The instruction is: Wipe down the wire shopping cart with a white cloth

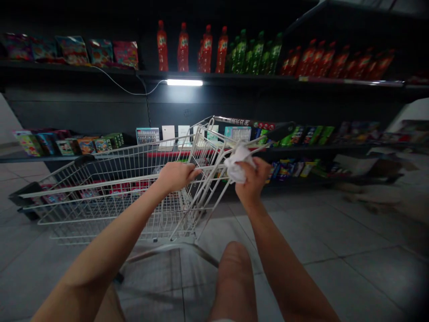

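Observation:
A wire shopping cart (115, 188) stands sideways in front of me, its handle bar (234, 120) toward the right. My left hand (177, 175) is closed around the top rail of the near side, close to the handle end. My right hand (252, 178) grips a crumpled white cloth (238, 162) against the cart's frame below the handle. The cloth covers the part of the rail beneath it, and some of the right fingers are hidden by it.
Behind the cart run dark shelves with red soda bottles (207, 49), green bottles (256, 52) and snack bags (72, 50). A lit tube lamp (185, 82) hangs under the upper shelf. Boxed goods (95, 144) line the lower shelf. My knee (234, 273) is close to the cart above the tiled floor.

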Demonstrator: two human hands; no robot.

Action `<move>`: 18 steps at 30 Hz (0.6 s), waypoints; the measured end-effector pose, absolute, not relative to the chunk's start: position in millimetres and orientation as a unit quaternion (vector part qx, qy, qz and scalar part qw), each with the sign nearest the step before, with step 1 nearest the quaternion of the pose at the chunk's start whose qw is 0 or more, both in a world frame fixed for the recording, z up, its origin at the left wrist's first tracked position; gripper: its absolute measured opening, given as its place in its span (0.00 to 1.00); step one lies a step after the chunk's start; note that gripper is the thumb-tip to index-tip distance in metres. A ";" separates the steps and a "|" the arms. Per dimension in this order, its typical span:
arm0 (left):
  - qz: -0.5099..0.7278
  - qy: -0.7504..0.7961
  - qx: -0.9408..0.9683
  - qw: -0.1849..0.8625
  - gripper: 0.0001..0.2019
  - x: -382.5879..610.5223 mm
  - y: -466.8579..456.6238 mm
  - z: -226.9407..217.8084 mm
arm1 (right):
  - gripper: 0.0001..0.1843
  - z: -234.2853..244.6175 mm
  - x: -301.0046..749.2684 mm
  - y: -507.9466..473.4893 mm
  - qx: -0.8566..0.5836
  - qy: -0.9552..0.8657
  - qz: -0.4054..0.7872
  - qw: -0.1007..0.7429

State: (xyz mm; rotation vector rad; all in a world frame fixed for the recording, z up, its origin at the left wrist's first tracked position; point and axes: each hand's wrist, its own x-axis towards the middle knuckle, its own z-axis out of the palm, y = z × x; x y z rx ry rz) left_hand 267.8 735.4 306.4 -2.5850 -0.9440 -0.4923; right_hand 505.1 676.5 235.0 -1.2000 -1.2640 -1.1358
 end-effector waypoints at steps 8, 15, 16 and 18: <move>-0.163 -0.349 -0.903 0.189 0.30 233.4 733.0 306.6 | 0.10 190.7 445.6 692.9 -0.476 -0.487 -0.438 0.586; -0.163 -0.362 -0.898 0.189 0.31 215.2 738.1 305.8 | 0.14 38.4 387.0 676.5 -0.500 -0.662 -0.268 0.490; -0.162 -0.362 -0.898 0.189 0.31 213.8 738.6 305.8 | 0.15 38.8 384.3 672.7 -0.498 -0.671 -0.244 0.492; -0.163 -0.363 -0.898 0.190 0.30 211.5 739.2 305.7 | 0.17 62.5 380.5 666.7 -0.493 -0.656 -0.223 0.526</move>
